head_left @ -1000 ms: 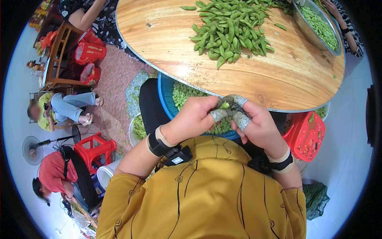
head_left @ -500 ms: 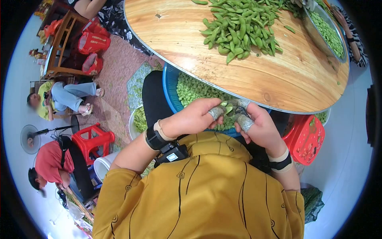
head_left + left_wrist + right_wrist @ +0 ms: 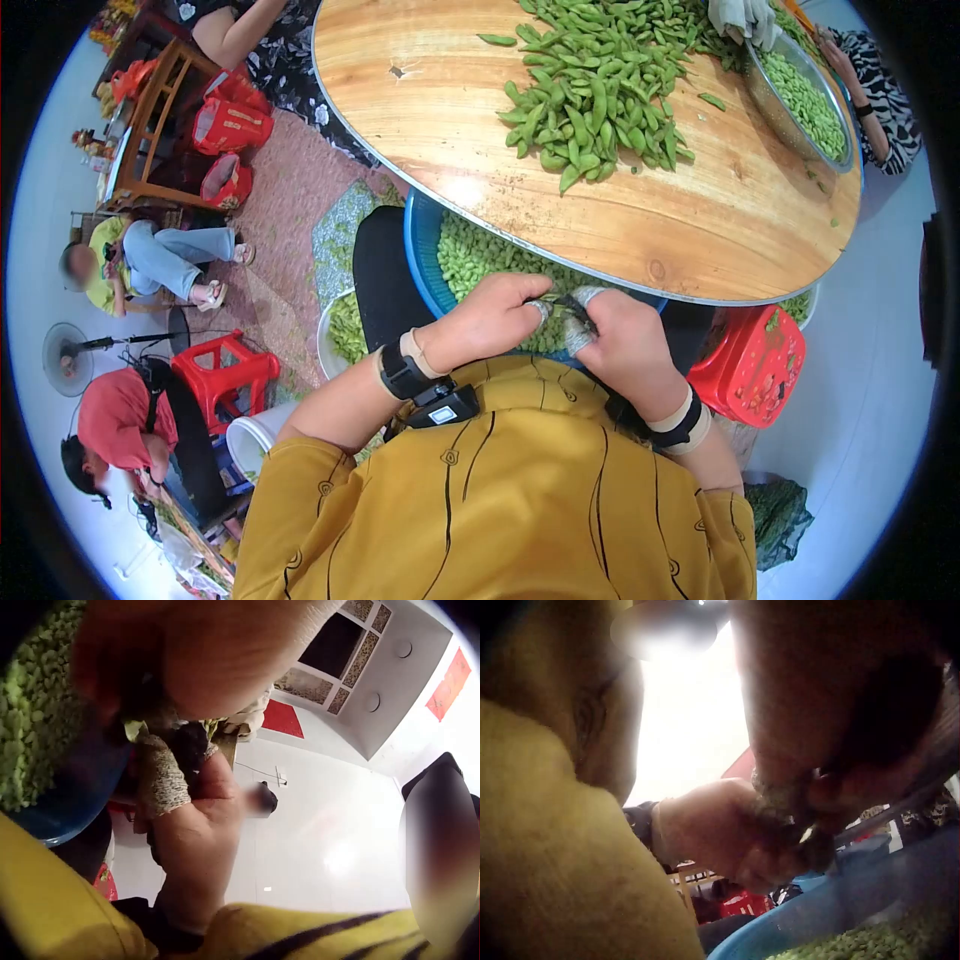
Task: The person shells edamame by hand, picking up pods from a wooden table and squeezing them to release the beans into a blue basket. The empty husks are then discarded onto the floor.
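Observation:
Over a blue basket (image 3: 425,255) of shelled green soybeans (image 3: 480,255), both hands meet fingertip to fingertip. My left hand (image 3: 490,318) pinches a green soybean pod, mostly covered by the fingers. From the other side my right hand (image 3: 630,340) grips the same pod. Silvery-grey wrapping covers the right thumb (image 3: 166,780) and some other fingertips. In the left wrist view, a pale green bit of the pod (image 3: 135,731) shows at that thumb's tip. The right wrist view is dark, with the two hands close together above the basket rim.
On the wooden table (image 3: 440,130) lies a heap of soybean pods (image 3: 590,110). A metal bowl (image 3: 845,155) of shelled beans stands at its right, near a gloved hand (image 3: 742,18). A red stool (image 3: 755,365) is at right; a white bucket (image 3: 240,435) stands at left.
Bright green beans showed at an opened pod between the fingers half a second ago; now the hands are closer over a darker pod. The view has shifted slightly.

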The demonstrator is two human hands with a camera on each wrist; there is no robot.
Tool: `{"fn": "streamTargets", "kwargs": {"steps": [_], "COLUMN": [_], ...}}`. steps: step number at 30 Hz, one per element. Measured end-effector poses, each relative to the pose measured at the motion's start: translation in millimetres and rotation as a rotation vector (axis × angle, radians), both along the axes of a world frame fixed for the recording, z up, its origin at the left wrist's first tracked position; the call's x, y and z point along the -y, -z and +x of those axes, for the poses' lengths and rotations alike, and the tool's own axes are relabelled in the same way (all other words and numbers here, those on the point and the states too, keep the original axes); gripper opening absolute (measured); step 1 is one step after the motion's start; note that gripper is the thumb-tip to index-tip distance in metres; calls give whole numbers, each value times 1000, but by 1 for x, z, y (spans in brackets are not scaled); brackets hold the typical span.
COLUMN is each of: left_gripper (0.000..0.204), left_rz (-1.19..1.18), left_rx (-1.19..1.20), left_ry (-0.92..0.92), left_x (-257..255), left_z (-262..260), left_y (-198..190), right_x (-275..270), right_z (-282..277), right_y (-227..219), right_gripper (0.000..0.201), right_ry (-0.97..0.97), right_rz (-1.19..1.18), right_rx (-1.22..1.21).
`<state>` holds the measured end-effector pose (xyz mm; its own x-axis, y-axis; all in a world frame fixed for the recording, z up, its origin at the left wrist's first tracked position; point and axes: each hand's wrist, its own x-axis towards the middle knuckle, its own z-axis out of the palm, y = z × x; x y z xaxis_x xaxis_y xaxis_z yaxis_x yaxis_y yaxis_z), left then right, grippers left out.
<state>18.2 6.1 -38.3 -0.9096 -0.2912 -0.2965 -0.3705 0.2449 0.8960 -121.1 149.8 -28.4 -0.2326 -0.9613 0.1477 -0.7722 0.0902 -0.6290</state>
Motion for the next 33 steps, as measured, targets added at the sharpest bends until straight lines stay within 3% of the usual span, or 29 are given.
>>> {"fn": "streamTargets", "kwargs": {"steps": [5, 7, 9, 14, 16, 18, 21, 22, 25, 27, 30, 31, 33], "left_gripper": [22, 25, 25, 26, 24, 23, 18, 18, 28, 39, 50, 50, 51], "left_rz": [-62, -299, -324, -473, -333, -204, -161, -115, -115, -443, -924, -923, -1292], "left_rx": [-126, -152, -102, -284, -177, -76, -46, -81, -77, 71, 536, 538, 505], "left_ry": [-84, -91, -53, -114, -79, -41, -130, -260, -538, -617, -530, -528, -519], "left_x": [-7, -7, -1, 7, 9, 13, 19, 24, 47, 59, 71, 70, 68], "left_z": [-9, -11, -10, 0, 4, 8, 25, 37, 73, 105, 152, 158, 163], "left_y": [26, 31, 34, 40, 26, 16, 11, 12, 6, 2, 9, 13, 15], "right_x": [-1, 0, -1, 5, 17, 39, 83, 93, 103, 94, 76, 70, 59], "right_z": [2, 2, 2, -7, -8, -17, -38, -40, -45, -44, -43, -43, -41], "right_y": [-5, -8, -9, -20, -43, -47, -40, -37, -35, -36, -39, -35, -25], "right_gripper": [27, 27, 24, 20, 19, 19, 19, 20, 21, 23, 26, 26, 24], "right_ry": [-58, -51, -6, -19, 89, 146, 224, 245, 271, 281, 386, 387, 373], "right_rz": [62, 77, 114, 63, 33, -19, -131, -188, -131, -130, -70, -68, -172], "right_rx": [-150, -180, -211, -60, 70, 7, -177, -298, -287, -258, 106, 108, 375]}}
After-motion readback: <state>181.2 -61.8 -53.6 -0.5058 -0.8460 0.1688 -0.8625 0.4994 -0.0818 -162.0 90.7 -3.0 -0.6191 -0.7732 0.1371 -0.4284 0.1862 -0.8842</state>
